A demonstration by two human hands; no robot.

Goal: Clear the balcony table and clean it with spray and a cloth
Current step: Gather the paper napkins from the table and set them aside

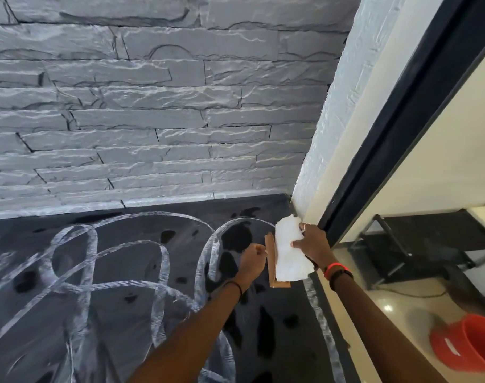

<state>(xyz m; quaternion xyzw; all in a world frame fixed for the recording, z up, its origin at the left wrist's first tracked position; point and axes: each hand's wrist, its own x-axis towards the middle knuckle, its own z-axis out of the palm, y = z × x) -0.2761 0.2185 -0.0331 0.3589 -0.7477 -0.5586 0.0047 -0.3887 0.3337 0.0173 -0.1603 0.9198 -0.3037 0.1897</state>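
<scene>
A white folded cloth or paper stack [288, 252] stands against a thin brown holder [270, 258], held up in the air near the wall corner. My right hand [314, 244] grips the white stack from the right, thumb across its face and a finger over its top edge. With curled fingers, my left hand [252, 262] pinches the brown holder's left edge. Below them lies a dark speckled surface [125, 299] crossed by pale curved bands. No spray bottle is in view.
A grey stone-clad wall [153, 106] fills the upper view and meets a white wall corner [332, 134]. A black door frame [396, 134] runs down the right. Beyond it are a black rack [418, 244] and an orange bucket [471, 344] on a glossy floor.
</scene>
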